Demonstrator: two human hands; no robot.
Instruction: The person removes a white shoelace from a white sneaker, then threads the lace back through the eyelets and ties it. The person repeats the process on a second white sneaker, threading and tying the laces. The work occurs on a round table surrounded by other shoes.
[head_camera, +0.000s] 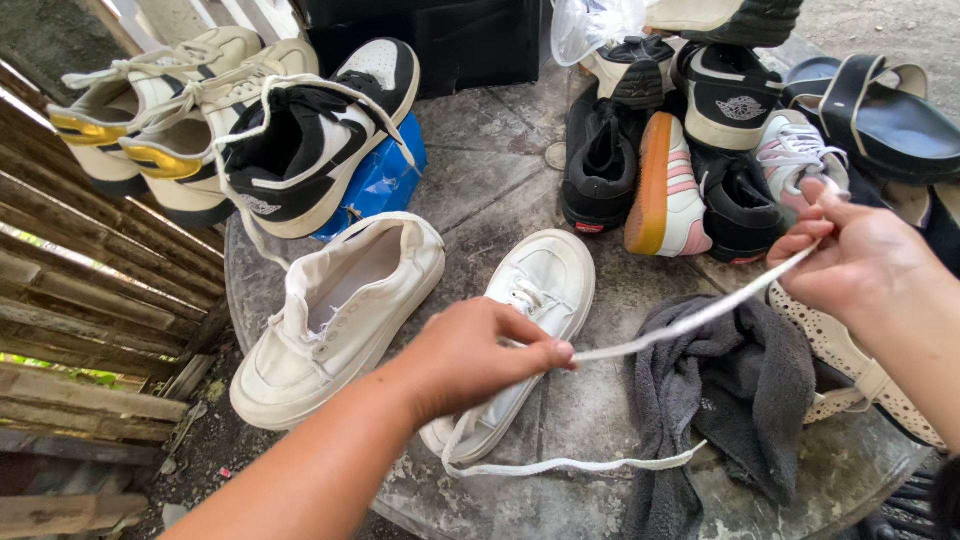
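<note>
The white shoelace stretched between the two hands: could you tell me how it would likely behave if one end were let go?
The white shoelace is probably floppy: taut only between the left hand and right hand, its free length curls loosely across the table. It looks flat and thin, so likely very light. It would likely drop limp onto the grey cloth.

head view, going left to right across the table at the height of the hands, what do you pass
white sneaker without a lace → left hand → white sneaker under it → white shoelace stretched between both hands → grey cloth → right hand
</note>
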